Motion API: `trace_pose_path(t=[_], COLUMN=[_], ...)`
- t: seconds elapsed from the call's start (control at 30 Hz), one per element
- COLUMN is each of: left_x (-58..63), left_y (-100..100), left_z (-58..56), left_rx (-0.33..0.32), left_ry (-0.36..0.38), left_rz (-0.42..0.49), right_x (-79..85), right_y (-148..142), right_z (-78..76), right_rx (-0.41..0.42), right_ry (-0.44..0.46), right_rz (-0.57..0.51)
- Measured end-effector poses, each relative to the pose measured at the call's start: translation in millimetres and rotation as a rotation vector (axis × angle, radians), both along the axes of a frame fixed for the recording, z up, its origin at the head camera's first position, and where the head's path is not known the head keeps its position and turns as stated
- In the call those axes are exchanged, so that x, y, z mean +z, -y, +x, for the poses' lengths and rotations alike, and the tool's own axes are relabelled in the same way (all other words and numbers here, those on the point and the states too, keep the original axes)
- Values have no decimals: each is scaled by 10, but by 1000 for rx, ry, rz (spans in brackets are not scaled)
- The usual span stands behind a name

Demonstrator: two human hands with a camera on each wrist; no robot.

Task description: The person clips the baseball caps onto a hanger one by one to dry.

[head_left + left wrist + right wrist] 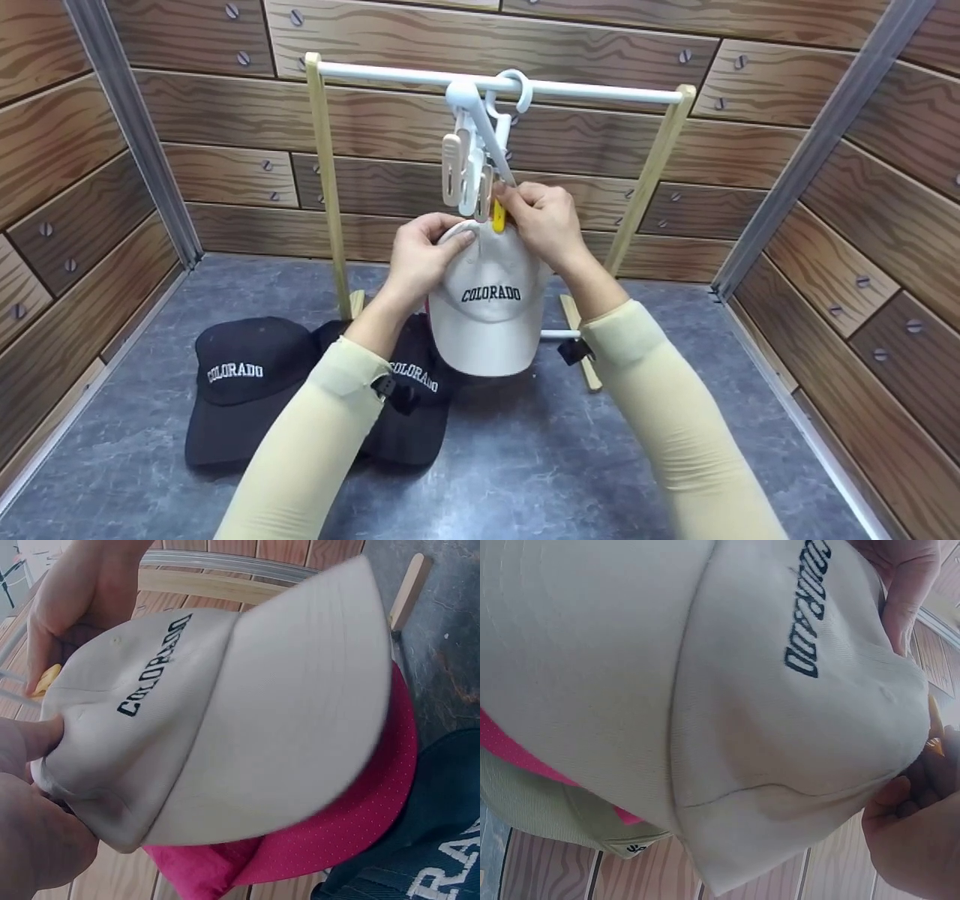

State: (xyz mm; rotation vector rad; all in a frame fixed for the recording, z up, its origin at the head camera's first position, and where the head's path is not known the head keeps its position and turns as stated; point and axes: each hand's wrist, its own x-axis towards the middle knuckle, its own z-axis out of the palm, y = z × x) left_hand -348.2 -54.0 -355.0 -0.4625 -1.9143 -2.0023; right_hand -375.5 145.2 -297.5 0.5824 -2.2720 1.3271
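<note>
A white baseball cap (491,289) lettered COLORADO hangs upright, brim down, below a white clip hanger (491,139). My left hand (422,255) pinches the left side of its crown, thumb on the front. At the top of the crown is a yellow clothespin (499,216), which my right hand (551,225) pinches. Whether its jaws bite the fabric is hidden. Behind the white cap shows a pink dotted cap (375,787) in the left wrist view. A pale green cap (547,802) appears beyond it in the right wrist view.
The hanger hooks over a white rail (600,91) on wooden posts (328,187). Several beige and white clips (451,171) dangle left of the yellow one. Two black caps (255,382) lie on the grey floor at the left, one partly under my left forearm. Wood-patterned walls surround the space.
</note>
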Motion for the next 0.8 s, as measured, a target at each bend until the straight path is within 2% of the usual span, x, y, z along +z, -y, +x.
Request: trace_pose_path(t=[0.47, 0.8], left_x=[39, 31], left_y=[-64, -108], left_z=[10, 3], left_rx=[14, 36], left_ry=[17, 24], left_rz=[87, 113], right_x=[-15, -28], right_y=[0, 10], right_z=[18, 24], right_rx=[-10, 2], right_ry=[-37, -6], right_rz=[-9, -49])
